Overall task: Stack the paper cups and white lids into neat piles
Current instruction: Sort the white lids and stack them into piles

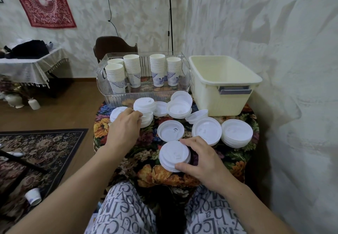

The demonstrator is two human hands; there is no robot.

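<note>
Right hand (198, 157) pinches the near lid pile (174, 156) between thumb and fingers, rim-wise, flat faces level. Left hand (126, 125) has its fingers curled on the taller lid stack (144, 113), up and left of that pile; whether they truly clamp it is unclear. A single upturned lid (170, 130) lies between the two, nearest the right hand. Cup stacks stand in the clear tray (144, 94) beyond.

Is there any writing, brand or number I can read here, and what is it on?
Trousers: large printed letters, seen upside down and jumbled; no whole word reads for certain.
Paper cups: blue pattern only, no legible text.
White lids: embossed marks too faint to read.
Cream tub: no label visible.
</note>
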